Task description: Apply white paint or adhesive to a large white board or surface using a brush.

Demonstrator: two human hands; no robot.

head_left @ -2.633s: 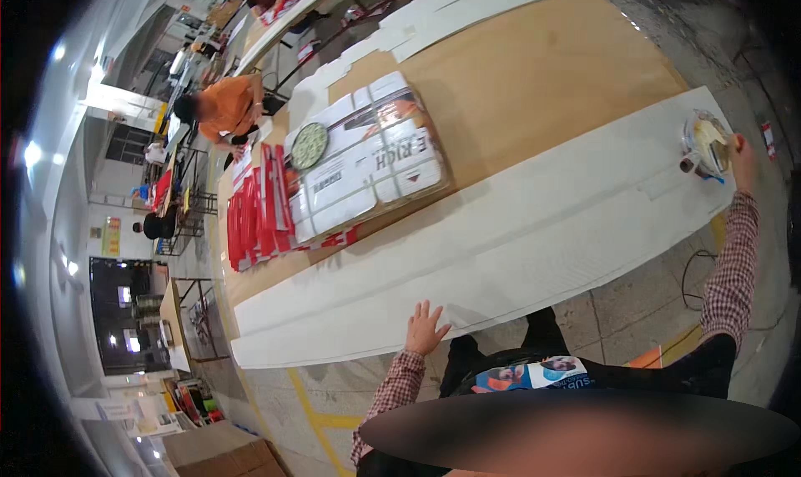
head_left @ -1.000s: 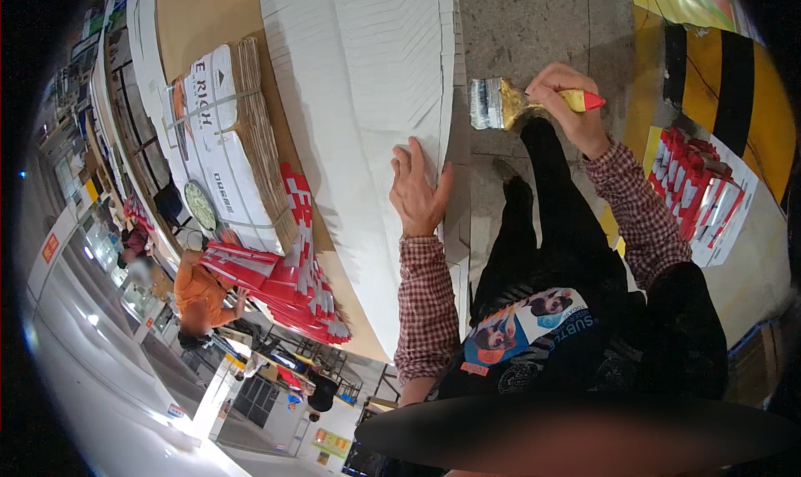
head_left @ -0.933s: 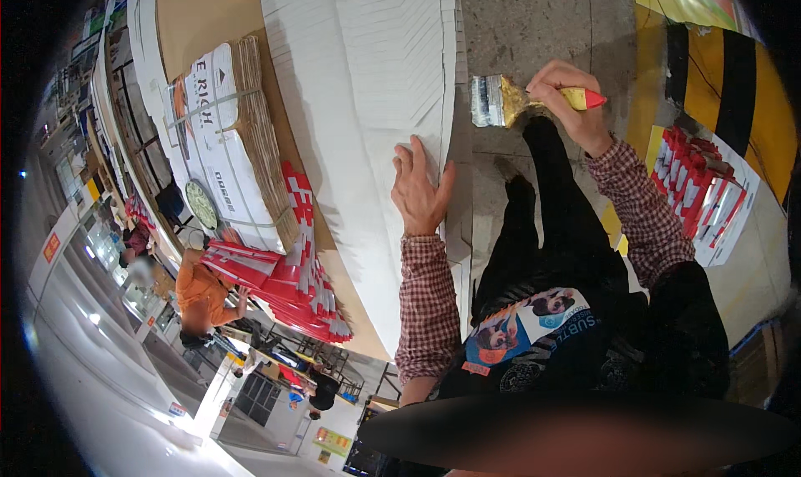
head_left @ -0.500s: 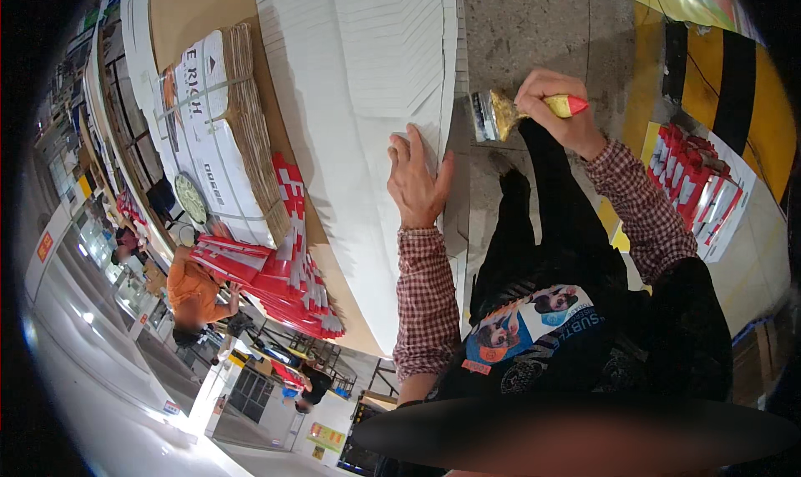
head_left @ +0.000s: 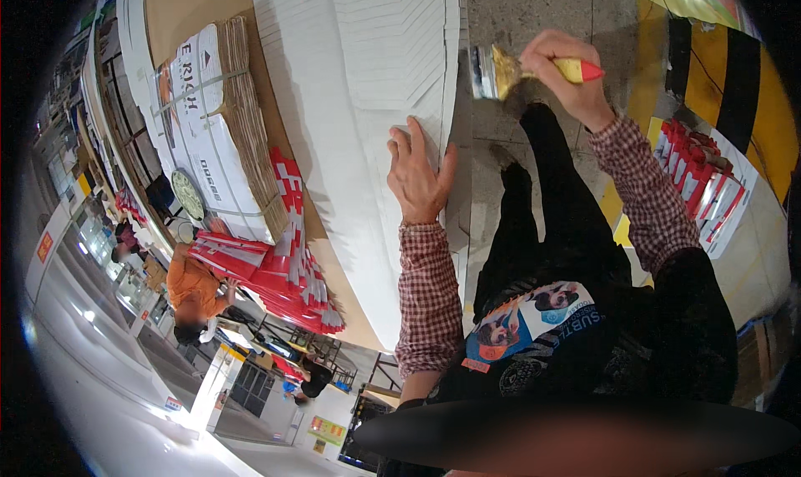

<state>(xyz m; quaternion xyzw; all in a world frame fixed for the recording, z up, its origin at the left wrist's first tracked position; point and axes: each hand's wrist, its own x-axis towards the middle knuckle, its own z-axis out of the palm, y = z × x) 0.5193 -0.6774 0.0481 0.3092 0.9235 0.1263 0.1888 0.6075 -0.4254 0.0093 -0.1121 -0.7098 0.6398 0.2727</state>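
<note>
My left hand (head_left: 417, 177) lies flat with its fingers apart on a long stack of overlapping white sheets (head_left: 334, 152), close to the stack's right edge. My right hand (head_left: 571, 77) grips a paintbrush (head_left: 504, 72) by its yellow handle with a red tip. The brush's broad head points left, beside the right edge of the stack. Its bristles look pale and dark toward the end. Beneath the brush shows the grey floor.
A strapped bundle of printed cardboard (head_left: 225, 135) and a fanned pile of red-and-white pieces (head_left: 284, 277) lie left of the sheets. More red-and-white pieces (head_left: 699, 177) are stacked at right by a yellow-and-black striped band (head_left: 734, 93). A person in orange (head_left: 192, 285) stands at far left.
My right hand and the paintbrush have moved away from me, up along the edge of the stack. My left hand stays at nearly the same place on the sheets.
</note>
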